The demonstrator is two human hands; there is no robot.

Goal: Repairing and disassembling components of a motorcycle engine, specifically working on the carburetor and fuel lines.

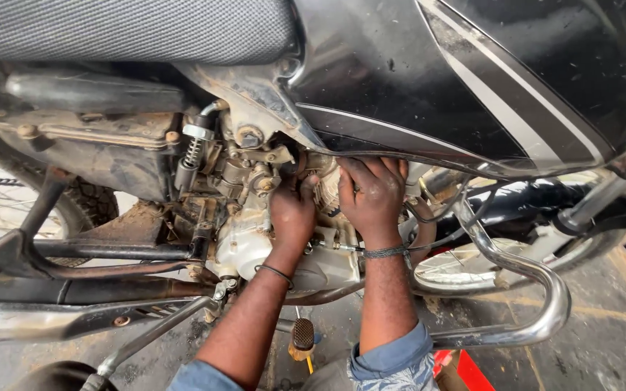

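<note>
A motorcycle fills the view from the side, with its black fuel tank [458, 80] above and the dirty engine [255, 232] in the middle. My left hand [291, 210] reaches into the engine next to the carburettor [248, 174], fingers curled against the metal. My right hand [372, 194] is pressed against the upper engine just under the tank, fingers bent over a part that they hide. Whether either hand holds a small part or tool cannot be told. Both wrists wear thin bands.
A chrome crash guard [537, 289] curves at the right. The textured seat [124, 29] is top left, the rear tyre [88, 203] behind the frame at left, and the front wheel [465, 268] to the right. A kick lever pedal [302, 334] hangs below. Red object [465, 369] on the concrete floor.
</note>
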